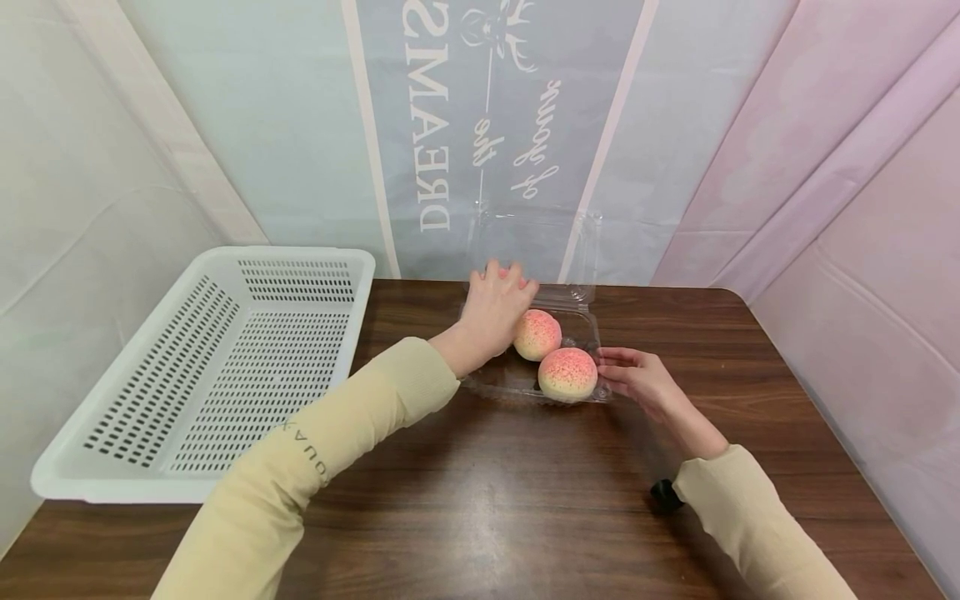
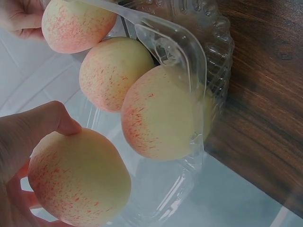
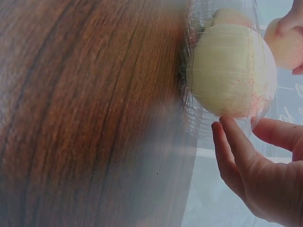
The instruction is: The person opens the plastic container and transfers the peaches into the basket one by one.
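Note:
My left hand (image 1: 497, 310) holds a pink-and-cream peach (image 2: 80, 177) between thumb and fingers, above the back left part of a clear plastic clamshell box (image 1: 495, 385). Three more peaches sit in the box: the front right peach (image 1: 567, 374), the middle peach (image 1: 537, 335) and the far peach (image 2: 163, 113), which the left hand hides in the head view. At the box's right side, my right hand (image 1: 642, 379) pinches the wall and rim, thumb on the rim and fingers lower down, as the right wrist view shows. The clear lid (image 1: 534, 242) stands raised at the back.
A white slotted plastic basket (image 1: 360, 292) stands to the left on the dark wooden table (image 1: 480, 500). Behind the table hangs a printed cloth (image 1: 300, 125) with lettering, close to the raised lid. Pale cloth (image 1: 862, 333) also borders the right side.

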The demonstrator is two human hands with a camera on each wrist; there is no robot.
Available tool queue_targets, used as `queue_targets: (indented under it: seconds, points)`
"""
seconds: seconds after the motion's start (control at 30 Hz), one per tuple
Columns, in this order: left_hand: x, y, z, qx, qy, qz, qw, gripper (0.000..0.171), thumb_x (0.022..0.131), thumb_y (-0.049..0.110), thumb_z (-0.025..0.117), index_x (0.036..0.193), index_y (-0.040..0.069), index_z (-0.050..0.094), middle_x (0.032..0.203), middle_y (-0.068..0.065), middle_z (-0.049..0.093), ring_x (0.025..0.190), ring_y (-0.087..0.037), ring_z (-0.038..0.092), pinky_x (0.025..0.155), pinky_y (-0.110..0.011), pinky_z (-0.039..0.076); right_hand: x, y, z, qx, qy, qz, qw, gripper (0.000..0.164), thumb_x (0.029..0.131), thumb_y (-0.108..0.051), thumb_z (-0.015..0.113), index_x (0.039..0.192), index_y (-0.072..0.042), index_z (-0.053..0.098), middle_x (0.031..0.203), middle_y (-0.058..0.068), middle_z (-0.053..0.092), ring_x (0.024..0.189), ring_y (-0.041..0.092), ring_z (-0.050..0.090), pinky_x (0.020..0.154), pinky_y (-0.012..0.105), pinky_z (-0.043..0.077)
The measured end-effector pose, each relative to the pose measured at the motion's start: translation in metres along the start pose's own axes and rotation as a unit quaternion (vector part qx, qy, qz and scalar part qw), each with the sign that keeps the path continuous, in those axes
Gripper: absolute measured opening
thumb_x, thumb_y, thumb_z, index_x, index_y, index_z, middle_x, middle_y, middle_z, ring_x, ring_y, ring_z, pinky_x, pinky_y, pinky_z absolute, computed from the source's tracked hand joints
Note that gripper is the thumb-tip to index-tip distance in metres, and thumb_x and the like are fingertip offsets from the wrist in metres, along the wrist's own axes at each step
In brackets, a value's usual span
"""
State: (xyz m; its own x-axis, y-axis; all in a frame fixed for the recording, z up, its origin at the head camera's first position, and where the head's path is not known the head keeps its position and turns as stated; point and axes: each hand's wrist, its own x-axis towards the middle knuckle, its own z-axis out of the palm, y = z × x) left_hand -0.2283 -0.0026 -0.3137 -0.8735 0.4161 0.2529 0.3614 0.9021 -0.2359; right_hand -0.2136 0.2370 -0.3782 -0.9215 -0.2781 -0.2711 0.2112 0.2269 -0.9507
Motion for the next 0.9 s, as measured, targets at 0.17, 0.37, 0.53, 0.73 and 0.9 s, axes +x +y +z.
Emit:
queue_targets:
  seconds: [0.17,0.37,0.53,0.73,0.9]
  points:
    - [-0.002,0.000,-0.003,-0.002,0.005,0.005,1.0000,0.027,0.086,0.014,0.054,0.112,0.021,0.056,0.106,-0.007,0.051,0.091,-0.030,0.046,0.067,-0.041,0.043,0.000,-0.001,0.000,-0.004,-0.002,-0.002,1.000,0.053,0.091,-0.001,0.048,0.135,0.016,0.024,0.128,0.028,0.038,0.086,-0.004,0.056,0.081,0.021,0.047]
    - [-0.005,0.000,-0.008,0.006,0.002,0.014,0.9999,0.030,0.086,0.014,0.056,0.115,0.021,0.056,0.110,-0.007,0.050,0.092,-0.030,0.046,0.067,-0.040,0.044,-0.001,0.000,0.000,-0.011,-0.002,-0.001,1.000,0.052,0.091,-0.001,0.048,0.135,0.016,0.025,0.127,0.026,0.041,0.086,-0.003,0.056,0.079,0.020,0.048]
    - [-0.007,0.000,-0.010,0.013,0.012,0.021,0.9996,0.031,0.084,0.015,0.057,0.114,0.021,0.056,0.110,-0.007,0.051,0.092,-0.029,0.047,0.067,-0.039,0.045,-0.001,0.000,-0.001,-0.013,-0.002,-0.003,1.000,0.052,0.091,-0.001,0.048,0.134,0.016,0.026,0.120,0.019,0.047,0.086,-0.003,0.057,0.079,0.020,0.048]
    - [-0.010,-0.002,-0.013,0.017,0.024,0.030,0.9991,0.030,0.084,0.016,0.058,0.114,0.020,0.056,0.108,-0.007,0.051,0.092,-0.029,0.047,0.066,-0.039,0.044,0.000,0.000,-0.001,-0.016,-0.003,-0.003,1.000,0.051,0.091,-0.002,0.049,0.134,0.016,0.027,0.119,0.018,0.048,0.086,-0.002,0.057,0.079,0.020,0.048]
    - [-0.012,-0.002,-0.015,0.019,0.029,0.034,0.9988,0.031,0.084,0.016,0.058,0.114,0.020,0.056,0.108,-0.006,0.051,0.092,-0.028,0.047,0.066,-0.038,0.043,0.000,0.000,-0.002,-0.017,-0.004,-0.004,1.000,0.052,0.090,-0.002,0.049,0.133,0.016,0.027,0.118,0.018,0.049,0.086,-0.002,0.057,0.079,0.021,0.048]
